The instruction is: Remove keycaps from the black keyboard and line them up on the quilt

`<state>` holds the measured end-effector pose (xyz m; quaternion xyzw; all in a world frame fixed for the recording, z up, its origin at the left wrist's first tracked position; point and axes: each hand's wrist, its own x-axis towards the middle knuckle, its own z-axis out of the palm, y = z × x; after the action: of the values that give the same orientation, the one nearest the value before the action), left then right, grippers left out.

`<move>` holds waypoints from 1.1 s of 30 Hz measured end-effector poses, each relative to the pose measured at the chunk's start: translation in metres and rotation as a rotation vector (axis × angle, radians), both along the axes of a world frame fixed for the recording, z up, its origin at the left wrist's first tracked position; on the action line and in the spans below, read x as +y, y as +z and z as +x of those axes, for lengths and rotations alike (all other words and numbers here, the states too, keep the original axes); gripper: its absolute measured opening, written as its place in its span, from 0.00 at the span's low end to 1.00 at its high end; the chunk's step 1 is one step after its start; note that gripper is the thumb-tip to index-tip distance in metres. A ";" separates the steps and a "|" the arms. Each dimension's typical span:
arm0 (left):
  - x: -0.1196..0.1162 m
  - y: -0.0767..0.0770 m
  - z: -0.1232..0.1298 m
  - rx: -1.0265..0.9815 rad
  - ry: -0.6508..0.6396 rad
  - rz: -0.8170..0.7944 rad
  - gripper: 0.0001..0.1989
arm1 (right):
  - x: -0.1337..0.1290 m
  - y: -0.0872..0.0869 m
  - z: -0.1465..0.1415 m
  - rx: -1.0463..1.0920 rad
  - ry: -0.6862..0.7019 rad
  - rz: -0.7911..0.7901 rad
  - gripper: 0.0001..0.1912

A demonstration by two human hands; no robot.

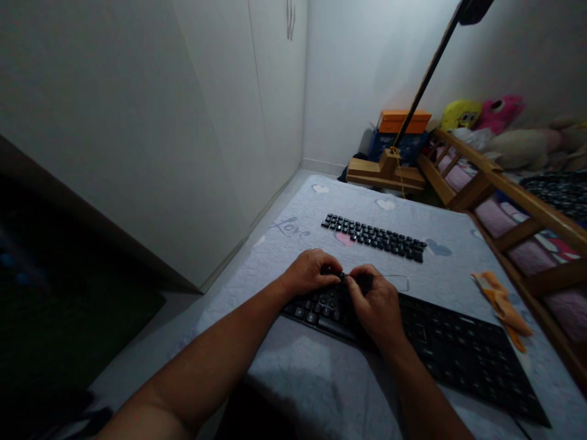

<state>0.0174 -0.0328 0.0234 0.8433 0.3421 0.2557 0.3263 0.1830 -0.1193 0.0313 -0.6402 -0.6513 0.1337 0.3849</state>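
A black keyboard (463,342) lies at a slant on the cloth, with several key spots bare in its left part. My left hand (314,269) is over the keyboard's upper left, thumb and forefinger pinched on a small black keycap (343,276). From the other side, my right hand (378,299) closes its thumb and forefinger on the same keycap. Just beyond my right hand lies a thin wire loop (407,283), partly hidden by the fingers. Further back, loose black keycaps (376,237) are laid out in rows.
A pale patterned cloth (293,379) covers the table. An orange cloth item (502,302) lies at the right. White cabinet doors (220,122) stand on the left, a wooden bed rail (518,189) on the right. Behind are a wooden stand (385,171) with a pole and an orange box (403,121).
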 end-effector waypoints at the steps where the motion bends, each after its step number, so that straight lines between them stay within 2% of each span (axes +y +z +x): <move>1: 0.000 0.000 0.000 -0.008 0.002 -0.007 0.09 | 0.000 0.000 0.000 0.001 -0.013 0.002 0.05; 7: 0.006 -0.009 0.000 -0.083 0.031 -0.058 0.09 | 0.000 0.001 0.007 0.002 -0.080 0.010 0.06; 11: 0.017 -0.014 0.000 -0.091 0.113 -0.051 0.09 | -0.003 0.009 0.014 0.015 -0.102 0.028 0.06; 15: 0.028 -0.008 0.004 -0.104 0.204 -0.078 0.10 | -0.011 0.019 0.021 -0.028 -0.036 -0.022 0.06; 19: 0.041 -0.002 0.014 -0.071 0.232 -0.092 0.11 | -0.020 0.023 0.032 -0.115 0.004 -0.040 0.06; 28: 0.086 -0.012 0.054 0.093 0.254 -0.054 0.11 | -0.027 0.004 0.048 -0.082 -0.030 0.023 0.07; 33: 0.100 -0.017 0.069 0.167 0.267 -0.021 0.12 | -0.028 -0.004 0.053 -0.112 -0.055 0.103 0.06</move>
<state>0.0867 0.0667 0.0062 0.8050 0.4798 0.2224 0.2687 0.2356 -0.1472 0.0270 -0.6437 -0.6600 0.0535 0.3838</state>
